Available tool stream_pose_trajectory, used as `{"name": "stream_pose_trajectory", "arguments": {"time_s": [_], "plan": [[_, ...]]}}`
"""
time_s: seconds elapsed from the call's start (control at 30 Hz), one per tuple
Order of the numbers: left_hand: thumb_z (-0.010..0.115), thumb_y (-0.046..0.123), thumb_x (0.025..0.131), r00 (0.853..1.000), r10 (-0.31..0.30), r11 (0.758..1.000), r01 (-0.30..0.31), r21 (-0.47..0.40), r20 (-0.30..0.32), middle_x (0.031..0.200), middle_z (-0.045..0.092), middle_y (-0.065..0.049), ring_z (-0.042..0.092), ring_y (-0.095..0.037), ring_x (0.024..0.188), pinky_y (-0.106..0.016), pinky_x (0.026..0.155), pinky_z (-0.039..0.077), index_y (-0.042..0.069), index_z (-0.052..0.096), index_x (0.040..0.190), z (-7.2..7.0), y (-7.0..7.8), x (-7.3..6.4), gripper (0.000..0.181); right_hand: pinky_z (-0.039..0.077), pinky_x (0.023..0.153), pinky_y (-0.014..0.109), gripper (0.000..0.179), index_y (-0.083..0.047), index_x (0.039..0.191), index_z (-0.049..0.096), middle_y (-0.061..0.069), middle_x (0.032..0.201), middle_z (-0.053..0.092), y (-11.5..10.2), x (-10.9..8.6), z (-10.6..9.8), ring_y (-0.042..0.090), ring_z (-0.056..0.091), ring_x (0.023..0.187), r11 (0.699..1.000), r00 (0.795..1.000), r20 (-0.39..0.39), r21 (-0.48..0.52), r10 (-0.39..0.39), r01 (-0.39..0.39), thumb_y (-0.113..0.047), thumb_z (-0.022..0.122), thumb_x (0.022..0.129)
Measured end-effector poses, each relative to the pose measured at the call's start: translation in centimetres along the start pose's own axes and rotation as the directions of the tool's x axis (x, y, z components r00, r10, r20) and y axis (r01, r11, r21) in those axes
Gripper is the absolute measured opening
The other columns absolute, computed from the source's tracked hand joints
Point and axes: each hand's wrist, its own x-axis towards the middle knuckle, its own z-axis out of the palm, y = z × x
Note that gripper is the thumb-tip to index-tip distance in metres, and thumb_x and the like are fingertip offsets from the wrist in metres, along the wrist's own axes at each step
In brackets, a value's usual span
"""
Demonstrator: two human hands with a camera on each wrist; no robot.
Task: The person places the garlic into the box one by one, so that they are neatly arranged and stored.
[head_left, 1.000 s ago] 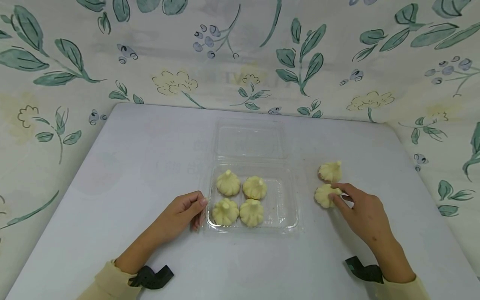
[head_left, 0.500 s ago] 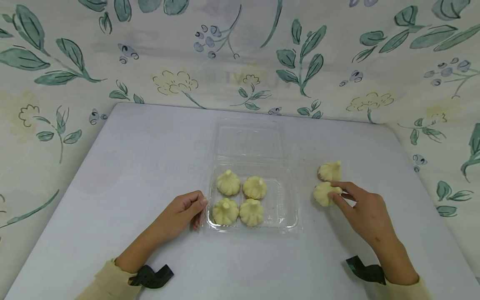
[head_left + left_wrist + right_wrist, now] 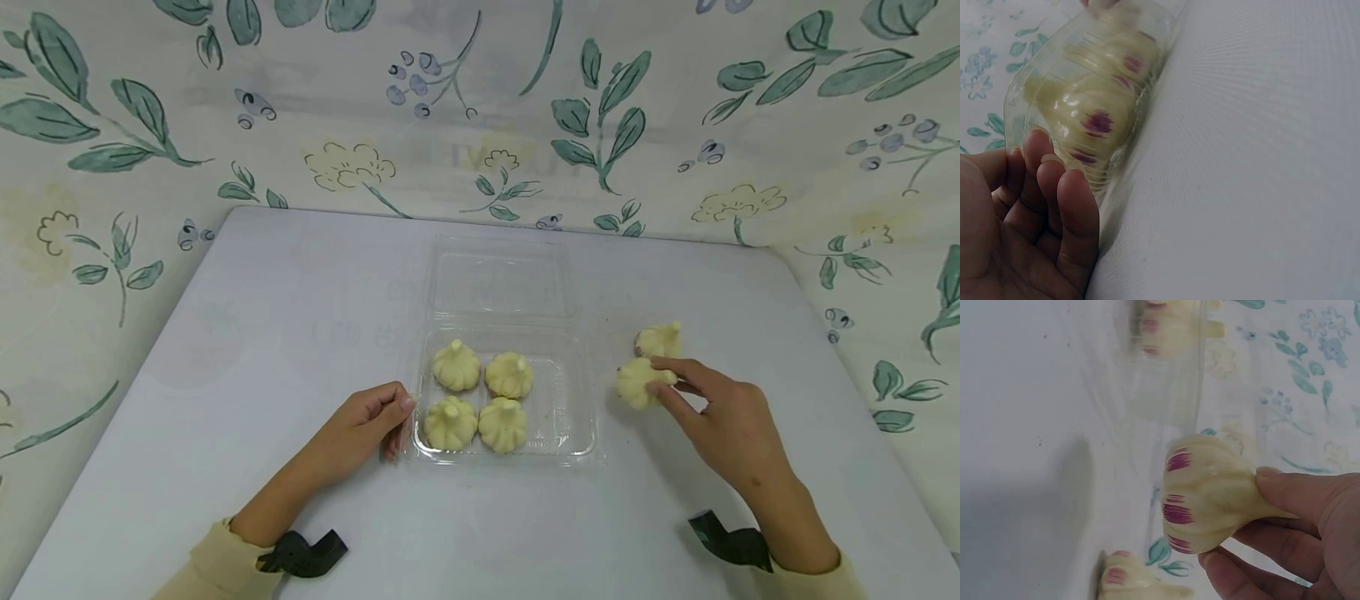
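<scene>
While the left hand seems to pinch the left rim of the clear box (contact partly hidden), four garlic bulbs sit inside. Right of it, above the tabletop: held bulb, ribbed, pale yellow, purple-streaked. Stem up, long axis leaning toward the tabletop's right edge. Right hand pinches its neck between thumb and fingers.

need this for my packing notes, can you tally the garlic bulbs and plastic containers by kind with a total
Plastic containers: 1
Garlic bulbs: 6 (4 in the container, 1 in the right grip, 1 on the table)
Total: 7
</scene>
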Motion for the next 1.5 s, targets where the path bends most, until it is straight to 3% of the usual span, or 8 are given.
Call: {"name": "stream_pose_trajectory", "arguments": {"time_s": [0.5,0.67,0.93,1.0,1.1,1.17,1.3,1.5], "plan": [[0.048,0.020,0.114,1.000,0.008,1.000,-0.008,-0.006,0.003,0.070,0.059,-0.006,0.057,-0.020,0.059,-0.034,0.054,0.055,0.007,0.055,0.086,0.0,-0.2,0.0,0.032,0.053,0.054,0.026,0.036,-0.011,0.123,0.076,0.008,0.116,0.077,-3.5,1.3,0.0,0.024,0.074,0.089,0.995,0.994,0.036,0.023,-0.100,0.099,-0.013,0.086,0.088],[0.048,0.019,0.114,1.000,0.011,1.000,-0.011,-0.009,0.004,0.070,0.059,-0.006,0.057,-0.020,0.059,-0.034,0.054,0.055,0.007,0.055,0.086,0.0,-0.1,0.0,0.031,0.051,0.054,0.024,0.035,-0.012,0.122,0.076,0.003,0.116,0.077,-4.3,1.7,0.4,0.013,0.066,0.073,0.989,0.988,0.043,0.027,-0.148,0.147,-0.014,0.086,0.088],[0.048,0.020,0.114,1.000,0.006,1.000,-0.006,-0.013,0.005,0.070,0.059,-0.007,0.057,-0.021,0.059,-0.034,0.054,0.055,0.007,0.055,0.086,0.0,-0.1,0.0,0.032,0.049,0.054,0.026,0.035,-0.013,0.123,0.076,0.002,0.116,0.077,-5.4,2.7,1.5,0.004,0.050,0.060,0.975,0.973,0.068,0.021,-0.220,0.219,-0.017,0.085,0.089],[0.048,0.020,0.114,1.000,0.004,1.000,-0.004,-0.012,0.004,0.070,0.059,-0.007,0.057,-0.021,0.059,-0.034,0.054,0.055,0.007,0.055,0.085,0.0,-0.1,0.0,0.032,0.054,0.060,0.030,0.035,-0.013,0.123,0.076,0.002,0.117,0.077,-5.5,3.0,1.9,0.004,0.048,0.058,0.969,0.967,0.072,0.020,-0.246,0.245,-0.017,0.085,0.090],[0.048,0.021,0.114,1.000,0.002,1.000,-0.002,-0.013,0.004,0.070,0.058,-0.007,0.057,-0.020,0.059,-0.034,0.054,0.055,0.007,0.055,0.085,0.0,-0.2,0.0,0.032,0.060,0.070,0.038,0.034,-0.011,0.124,0.075,0.003,0.118,0.077,-5.8,3.5,2.3,0.010,0.063,0.068,0.964,0.960,0.093,0.033,-0.264,0.262,-0.017,0.083,0.091],[0.049,0.020,0.114,1.000,0.001,1.000,-0.001,-0.012,0.004,0.069,0.058,-0.007,0.057,-0.020,0.058,-0.034,0.053,0.055,0.007,0.055,0.085,-0.1,-0.2,0.0,0.032,0.061,0.081,0.045,0.034,-0.011,0.125,0.075,0.004,0.120,0.076,-5.9,3.8,2.7,0.019,0.072,0.088,0.966,0.958,0.124,0.036,-0.258,0.255,-0.018,0.082,0.093],[0.049,0.020,0.113,1.000,0.003,1.000,-0.003,-0.012,0.007,0.069,0.058,-0.006,0.057,-0.019,0.058,-0.034,0.053,0.055,0.007,0.055,0.085,-0.1,-0.2,0.1,0.032,0.060,0.088,0.048,0.033,-0.009,0.126,0.074,0.006,0.121,0.075,-6.2,4.3,3.6,0.028,0.072,0.110,0.970,0.951,0.193,0.031,-0.242,0.240,-0.021,0.079,0.096],[0.049,0.020,0.113,1.000,0.005,1.000,-0.005,-0.012,0.008,0.069,0.057,-0.006,0.057,-0.020,0.058,-0.033,0.053,0.054,0.007,0.055,0.084,-0.1,-0.1,0.1,0.032,0.061,0.086,0.047,0.035,-0.005,0.124,0.073,0.009,0.117,0.076,-6.2,4.8,4.9,0.029,0.073,0.108,0.959,0.938,0.213,-0.011,-0.273,0.282,-0.022,0.081,0.095]]}}
